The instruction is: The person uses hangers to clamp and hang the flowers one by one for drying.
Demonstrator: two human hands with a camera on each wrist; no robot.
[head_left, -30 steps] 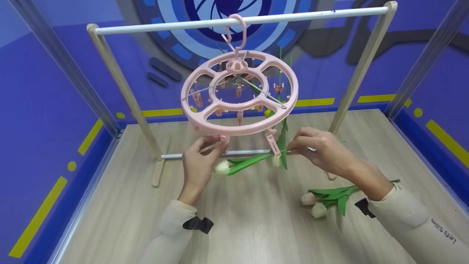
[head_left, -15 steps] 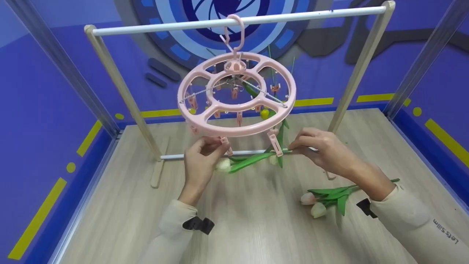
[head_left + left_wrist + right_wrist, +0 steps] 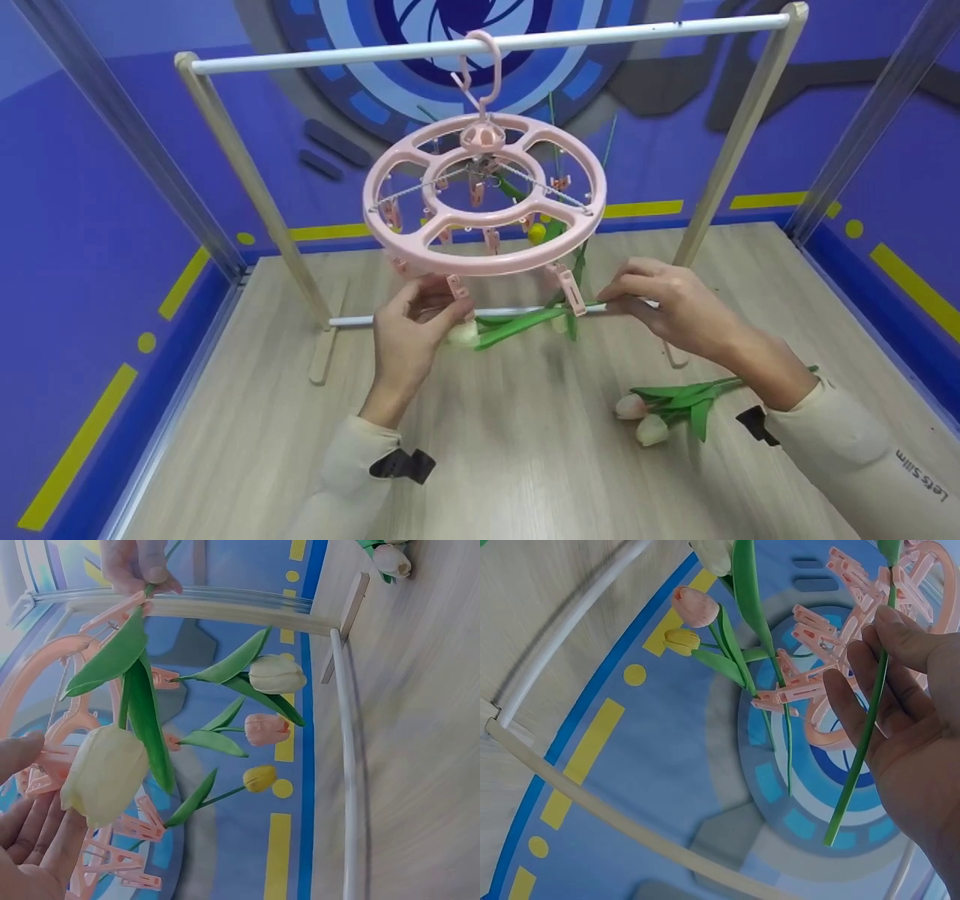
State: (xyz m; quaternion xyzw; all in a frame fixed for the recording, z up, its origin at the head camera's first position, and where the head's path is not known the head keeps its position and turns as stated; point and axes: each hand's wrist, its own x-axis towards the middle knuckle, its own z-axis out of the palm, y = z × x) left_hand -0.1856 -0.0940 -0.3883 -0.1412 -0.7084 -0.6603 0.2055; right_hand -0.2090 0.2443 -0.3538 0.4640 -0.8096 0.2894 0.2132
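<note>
A pink round clip hanger (image 3: 480, 264) hangs in the middle of the head view. At its front rim my left hand (image 3: 409, 330) pinches a pink clothespin (image 3: 56, 761) between thumb and fingers. My right hand (image 3: 675, 307) pinches the green stem (image 3: 874, 712) of a white tulip (image 3: 106, 774), held sideways below the rim with its bloom beside the left hand. Another clothespin (image 3: 572, 292) dangles near the right fingertips. Behind, a second white tulip (image 3: 277, 675), a pink tulip (image 3: 267, 729) and a yellow tulip (image 3: 260, 778) hang head down from clips.
The hanger hooks over the white top bar (image 3: 637, 31) of a wooden-legged rack (image 3: 244, 172). Two pale tulips (image 3: 652, 430) lie on the table (image 3: 525, 450) below the right forearm. Blue printed panels (image 3: 97, 225) enclose the table's back and sides.
The hanger has swung and turned slightly, and its clips have shifted. My right hand has moved a little right with the white tulip, whose bloom is now closer under the clothespin in my left hand.
</note>
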